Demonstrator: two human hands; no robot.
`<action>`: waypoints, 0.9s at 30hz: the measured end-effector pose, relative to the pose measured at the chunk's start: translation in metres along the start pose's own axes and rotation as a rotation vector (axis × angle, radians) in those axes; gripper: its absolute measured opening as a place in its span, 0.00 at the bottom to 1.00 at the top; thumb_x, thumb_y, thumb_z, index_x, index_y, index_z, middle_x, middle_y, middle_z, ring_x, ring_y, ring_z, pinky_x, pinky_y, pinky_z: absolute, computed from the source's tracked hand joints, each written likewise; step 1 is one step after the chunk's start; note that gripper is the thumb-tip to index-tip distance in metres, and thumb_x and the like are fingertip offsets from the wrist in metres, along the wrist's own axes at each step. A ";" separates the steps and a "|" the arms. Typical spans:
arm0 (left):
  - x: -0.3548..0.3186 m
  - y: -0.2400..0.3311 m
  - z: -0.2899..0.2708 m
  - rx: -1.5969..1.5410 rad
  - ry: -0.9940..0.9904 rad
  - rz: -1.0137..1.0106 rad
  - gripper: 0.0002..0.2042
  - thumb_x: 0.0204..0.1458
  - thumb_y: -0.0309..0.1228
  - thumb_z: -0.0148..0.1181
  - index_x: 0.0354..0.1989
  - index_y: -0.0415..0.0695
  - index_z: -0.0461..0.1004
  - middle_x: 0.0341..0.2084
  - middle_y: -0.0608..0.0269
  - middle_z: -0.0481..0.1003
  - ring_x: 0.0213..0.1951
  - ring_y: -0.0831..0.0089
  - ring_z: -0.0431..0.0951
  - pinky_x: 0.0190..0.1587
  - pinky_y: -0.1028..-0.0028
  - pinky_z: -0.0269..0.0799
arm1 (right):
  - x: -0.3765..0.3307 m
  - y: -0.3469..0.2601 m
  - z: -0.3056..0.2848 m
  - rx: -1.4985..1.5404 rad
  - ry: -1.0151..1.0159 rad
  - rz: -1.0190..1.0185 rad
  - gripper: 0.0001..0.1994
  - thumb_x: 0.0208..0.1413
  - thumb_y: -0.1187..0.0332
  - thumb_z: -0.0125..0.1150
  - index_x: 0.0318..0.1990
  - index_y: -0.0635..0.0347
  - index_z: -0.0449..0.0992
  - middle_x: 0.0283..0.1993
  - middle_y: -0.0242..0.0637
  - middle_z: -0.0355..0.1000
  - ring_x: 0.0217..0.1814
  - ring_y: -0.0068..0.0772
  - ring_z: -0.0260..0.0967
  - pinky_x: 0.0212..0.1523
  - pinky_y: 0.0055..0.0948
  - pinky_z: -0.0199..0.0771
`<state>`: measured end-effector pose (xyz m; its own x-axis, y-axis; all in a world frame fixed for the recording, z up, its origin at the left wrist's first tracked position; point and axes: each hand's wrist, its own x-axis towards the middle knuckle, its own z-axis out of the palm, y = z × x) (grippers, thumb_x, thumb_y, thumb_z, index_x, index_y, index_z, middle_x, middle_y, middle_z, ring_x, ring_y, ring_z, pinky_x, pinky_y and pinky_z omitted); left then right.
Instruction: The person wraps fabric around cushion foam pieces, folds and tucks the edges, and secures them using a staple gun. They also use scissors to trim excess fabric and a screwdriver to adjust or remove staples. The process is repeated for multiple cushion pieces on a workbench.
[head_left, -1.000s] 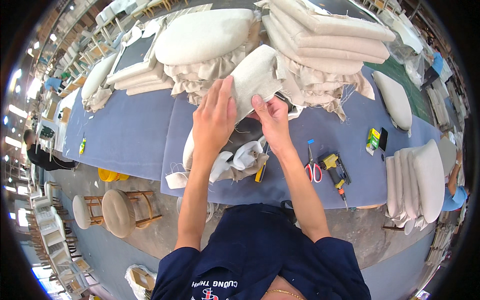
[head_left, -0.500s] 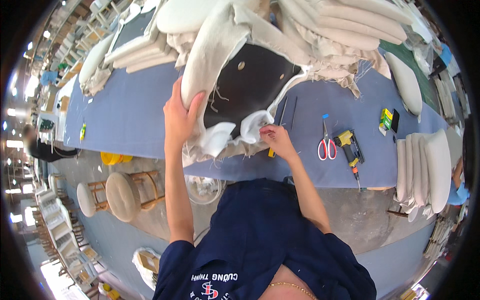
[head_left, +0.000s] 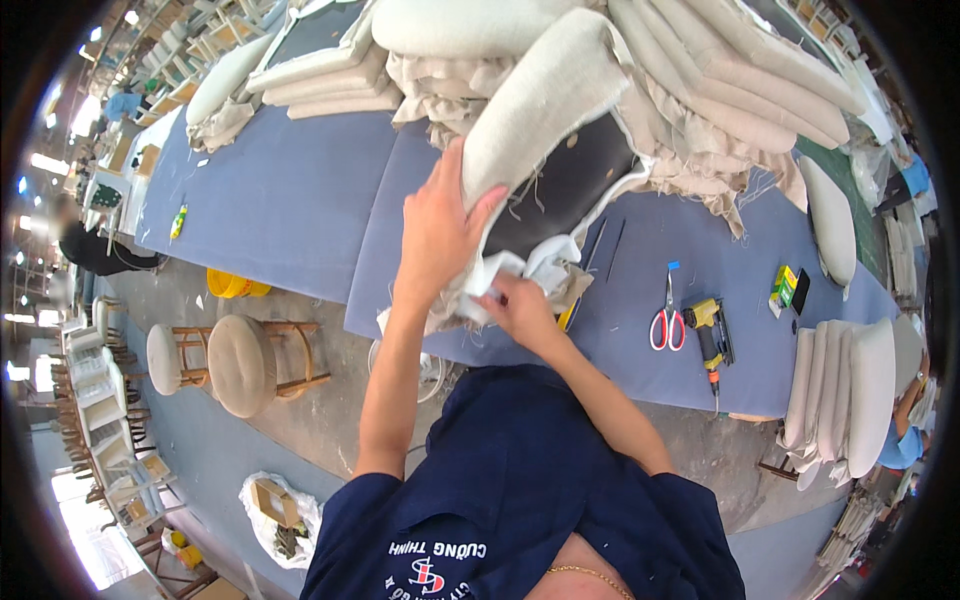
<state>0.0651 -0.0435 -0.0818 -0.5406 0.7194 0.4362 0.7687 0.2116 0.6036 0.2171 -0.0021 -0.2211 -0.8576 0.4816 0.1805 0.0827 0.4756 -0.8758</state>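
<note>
A beige upholstered seat cushion (head_left: 545,95) stands tilted on the blue-covered table, its black underside (head_left: 575,185) partly facing me. My left hand (head_left: 438,225) grips the cushion's left side, thumb over the edge and fingers around the fabric. At the near corner my right hand (head_left: 522,312) is closed in a pinch on the loose white lining (head_left: 490,275). Another fold of white lining (head_left: 555,262) bunches just beyond those fingers. Beige cover fabric hangs loose under the corner. Loose threads dangle across the black underside.
Red-handled scissors (head_left: 667,325) and a yellow-and-black staple gun (head_left: 708,330) with a hose lie to the right. Beyond them are a small green-and-yellow box (head_left: 783,290) and upright cushions (head_left: 845,395). Stacked cushions (head_left: 720,80) line the far side. Round stools (head_left: 243,365) stand at left.
The cushion has tipped up more steeply and shifted right, with my left hand moving along with it. My right hand has gone from the right-hand lining fold to the one nearer the left.
</note>
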 end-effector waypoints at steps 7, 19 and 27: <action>-0.028 0.019 -0.011 -0.043 -0.088 -0.057 0.30 0.56 0.38 0.67 0.64 0.40 0.64 0.49 0.43 0.76 0.48 0.40 0.78 0.47 0.54 0.74 | -0.028 0.008 -0.065 -0.121 0.310 -0.137 0.06 0.59 0.70 0.64 0.31 0.62 0.80 0.26 0.39 0.71 0.27 0.41 0.73 0.29 0.37 0.70; -0.080 -0.001 -0.034 -0.027 -0.083 0.158 0.35 0.50 0.39 0.71 0.64 0.38 0.64 0.54 0.45 0.74 0.50 0.43 0.78 0.50 0.55 0.75 | 0.128 -0.101 -0.245 0.278 0.486 -0.271 0.09 0.62 0.70 0.67 0.43 0.69 0.81 0.31 0.25 0.73 0.31 0.14 0.64 0.33 0.21 0.68; -0.002 0.042 -0.066 -0.103 0.250 0.261 0.29 0.57 0.38 0.65 0.66 0.43 0.66 0.58 0.41 0.66 0.57 0.42 0.71 0.57 0.54 0.70 | 0.184 -0.116 -0.195 -0.168 -0.210 -0.217 0.14 0.53 0.71 0.69 0.46 0.66 0.82 0.35 0.37 0.76 0.34 0.27 0.72 0.34 0.27 0.73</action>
<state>0.0757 -0.0798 -0.0132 -0.4080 0.5536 0.7260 0.8600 -0.0339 0.5092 0.1489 0.1746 0.0007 -0.9487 0.2021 0.2431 -0.0457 0.6733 -0.7380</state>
